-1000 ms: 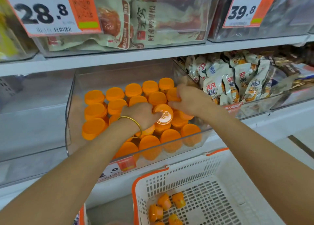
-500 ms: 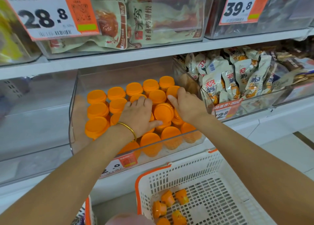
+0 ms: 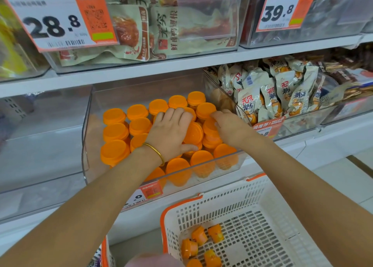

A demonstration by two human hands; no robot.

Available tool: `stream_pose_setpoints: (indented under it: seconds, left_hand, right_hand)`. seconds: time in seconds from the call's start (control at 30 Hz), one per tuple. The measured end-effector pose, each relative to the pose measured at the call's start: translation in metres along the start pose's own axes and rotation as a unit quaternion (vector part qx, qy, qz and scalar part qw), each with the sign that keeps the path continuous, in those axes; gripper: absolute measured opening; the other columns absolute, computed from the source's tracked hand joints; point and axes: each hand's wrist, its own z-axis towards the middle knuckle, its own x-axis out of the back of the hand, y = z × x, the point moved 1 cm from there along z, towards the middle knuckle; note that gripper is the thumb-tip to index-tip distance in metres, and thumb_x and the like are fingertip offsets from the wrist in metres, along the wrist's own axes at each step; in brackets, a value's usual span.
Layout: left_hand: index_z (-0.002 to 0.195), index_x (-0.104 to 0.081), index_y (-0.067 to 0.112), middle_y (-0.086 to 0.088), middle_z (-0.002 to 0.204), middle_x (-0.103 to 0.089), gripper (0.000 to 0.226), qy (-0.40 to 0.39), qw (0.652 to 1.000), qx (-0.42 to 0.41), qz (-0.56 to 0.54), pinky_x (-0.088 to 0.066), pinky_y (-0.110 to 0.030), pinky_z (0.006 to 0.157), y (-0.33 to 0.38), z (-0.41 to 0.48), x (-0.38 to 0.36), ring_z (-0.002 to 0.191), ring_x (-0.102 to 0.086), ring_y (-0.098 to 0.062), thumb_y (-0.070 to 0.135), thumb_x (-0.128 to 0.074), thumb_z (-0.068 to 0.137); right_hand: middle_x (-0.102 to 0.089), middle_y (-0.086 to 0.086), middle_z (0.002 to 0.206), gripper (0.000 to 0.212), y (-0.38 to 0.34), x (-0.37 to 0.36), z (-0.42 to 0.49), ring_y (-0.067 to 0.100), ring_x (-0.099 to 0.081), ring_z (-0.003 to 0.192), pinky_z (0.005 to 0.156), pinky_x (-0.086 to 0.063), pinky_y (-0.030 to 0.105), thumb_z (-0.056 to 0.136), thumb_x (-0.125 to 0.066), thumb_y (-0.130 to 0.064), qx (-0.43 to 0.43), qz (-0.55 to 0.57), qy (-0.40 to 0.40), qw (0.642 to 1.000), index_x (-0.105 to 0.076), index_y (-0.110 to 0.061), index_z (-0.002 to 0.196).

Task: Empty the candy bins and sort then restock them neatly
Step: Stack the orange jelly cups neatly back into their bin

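Note:
A clear plastic bin (image 3: pixel 86 145) on the middle shelf holds several orange jelly cups (image 3: pixel 114 132) stood in rows with their lids up. My left hand (image 3: pixel 171 133), a gold bangle on its wrist, lies flat on the cups in the middle of the bin, fingers straight and thumb out to the right. My right hand (image 3: pixel 230 127) rests on the cups at the bin's right side, its fingers reaching toward a cup in the back row. One cup (image 3: pixel 193 133) sits tilted between the two hands.
A white basket with orange trim (image 3: pixel 260 202) stands below the shelf and holds several loose orange cups (image 3: pixel 199 236). To the right is a bin of snack packets (image 3: pixel 268 93). The shelf above carries bins with price tags (image 3: pixel 54 22). A clear bin sits at the left (image 3: pixel 40 145).
Both hands have slid further back into the bin and flattened onto the cups. The cup the left hand was setting down now lies among the others between the hands.

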Motion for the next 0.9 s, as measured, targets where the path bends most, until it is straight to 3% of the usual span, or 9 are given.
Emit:
stream_pose_setpoints:
  seconds: [0.13, 0.23, 0.37, 0.47, 0.63, 0.77, 0.9]
  left_hand:
    - [0.112, -0.057, 0.011, -0.009, 0.109, -0.058, 0.076, -0.03, 0.999, -0.013, 0.017, -0.04, -0.04, 0.077, 0.012, 0.011, 0.001, 0.098, -0.054, -0.03, 0.053, -0.082, 0.055]
    - [0.125, -0.047, 0.014, -0.007, 0.123, -0.048, 0.064, -0.04, 0.999, -0.007, 0.0, -0.032, -0.038, 0.089, 0.014, 0.016, -0.002, 0.112, -0.044, -0.028, 0.045, -0.071, 0.074]
    - [0.138, -0.043, 0.022, -0.004, 0.13, -0.043, 0.066, -0.06, 0.991, 0.03, -0.113, -0.028, -0.035, 0.097, 0.004, 0.018, 0.0, 0.121, -0.04, -0.024, 0.044, -0.065, 0.08]
    - [0.145, -0.034, 0.022, -0.003, 0.137, -0.043, 0.069, -0.087, 0.986, 0.035, -0.136, -0.029, -0.036, 0.101, 0.002, 0.018, -0.001, 0.127, -0.039, -0.022, 0.048, -0.059, 0.086]
    - [0.139, -0.045, 0.026, 0.004, 0.144, -0.041, 0.056, -0.059, 0.994, 0.029, -0.082, -0.029, -0.038, 0.099, 0.0, 0.014, 0.003, 0.13, -0.034, -0.021, 0.051, -0.052, 0.089]
    - [0.131, -0.056, 0.025, 0.004, 0.139, -0.048, 0.035, 0.001, 0.99, 0.098, -0.103, -0.029, -0.039, 0.096, -0.014, -0.002, 0.015, 0.129, -0.038, -0.021, 0.031, -0.049, 0.097]
    - [0.136, -0.048, 0.034, 0.011, 0.149, -0.036, 0.037, -0.066, 0.993, 0.08, -0.052, -0.024, -0.039, 0.1, -0.018, -0.022, 0.02, 0.137, -0.027, -0.016, 0.036, -0.04, 0.1]
  right_hand:
    - [-0.044, 0.021, 0.132, 0.04, 0.002, 0.005, -0.004, 0.035, -0.048, 0.117, 0.089, -0.04, 0.035, 0.097, -0.039, 0.001, 0.002, 0.005, -0.028, 1.0, -0.038, -0.004, 0.137]
    - [-0.042, 0.02, 0.135, 0.039, 0.003, 0.005, -0.007, 0.035, -0.046, 0.121, 0.095, -0.039, 0.037, 0.097, -0.037, 0.0, -0.001, 0.01, -0.029, 1.0, -0.039, -0.003, 0.137]
    - [-0.036, 0.019, 0.142, 0.043, 0.003, 0.007, -0.01, 0.035, -0.043, 0.125, 0.1, -0.036, 0.038, 0.097, -0.037, 0.001, 0.003, 0.024, -0.027, 0.999, -0.036, -0.004, 0.14]
    - [-0.033, 0.018, 0.144, 0.046, 0.002, 0.005, -0.012, 0.036, -0.041, 0.127, 0.103, -0.037, 0.041, 0.097, -0.037, 0.001, 0.008, 0.031, -0.022, 0.999, -0.033, -0.006, 0.142]
    - [-0.038, 0.016, 0.144, 0.053, 0.003, 0.0, -0.013, 0.039, -0.039, 0.129, 0.104, -0.037, 0.048, 0.094, -0.039, 0.003, 0.042, 0.035, 0.016, 0.998, -0.038, -0.014, 0.143]
    - [-0.04, 0.005, 0.147, 0.048, -0.004, 0.001, -0.022, 0.03, -0.032, 0.135, 0.106, -0.034, 0.046, 0.097, -0.04, -0.004, 0.106, 0.032, 0.044, 0.993, -0.045, -0.025, 0.141]
    - [-0.031, -0.001, 0.153, 0.045, -0.011, -0.004, -0.025, 0.028, -0.025, 0.139, 0.11, -0.029, 0.043, 0.1, -0.039, -0.015, 0.111, -0.01, 0.009, 0.994, -0.04, -0.031, 0.143]
